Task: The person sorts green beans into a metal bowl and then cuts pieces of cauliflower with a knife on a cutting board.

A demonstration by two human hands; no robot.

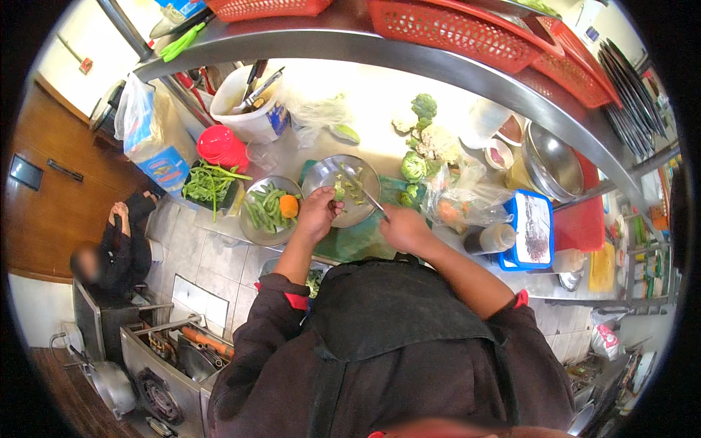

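Note:
My left hand pinches a small pale green vegetable piece over a steel bowl. Cut green bits lie in that bowl. In my right hand is a knife, its blade reaching over the bowl close to the piece. Under the bowl lies a green cutting board. Left of it, a second steel bowl holds green pods and a peeled carrot piece. Broccoli, cauliflower and a small green cabbage-like head rest beyond the board.
Overhead runs a steel shelf with red baskets. Leafy greens, red bowls and a utensil bucket stand left. A bagged vegetable pile, bottle and blue-rimmed tub are right. Another person is at far left.

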